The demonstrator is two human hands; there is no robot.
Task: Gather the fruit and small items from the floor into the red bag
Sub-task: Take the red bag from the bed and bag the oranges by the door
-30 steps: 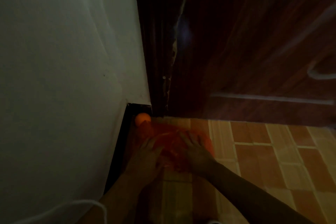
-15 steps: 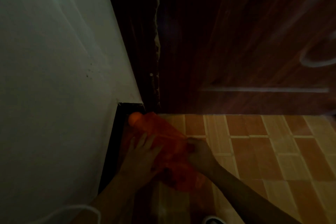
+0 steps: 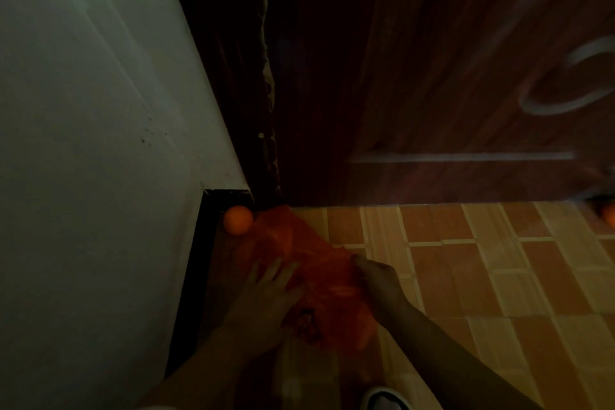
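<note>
head view: orange (image 3: 237, 220) cornered between wall (image 3: 100, 143), door frame (image 3: 233, 93), red bag (image 3: 319, 280)

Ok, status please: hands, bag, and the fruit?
Left hand open, fingers spread on red bag. Right hand grips bag edge. Orange loose in corner by the wall. Nothing blocking.

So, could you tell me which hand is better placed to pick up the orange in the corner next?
Probably the left hand: its fingers are spread and free, and it is nearer the orange by the wall. The right hand grips the red bag.
</note>
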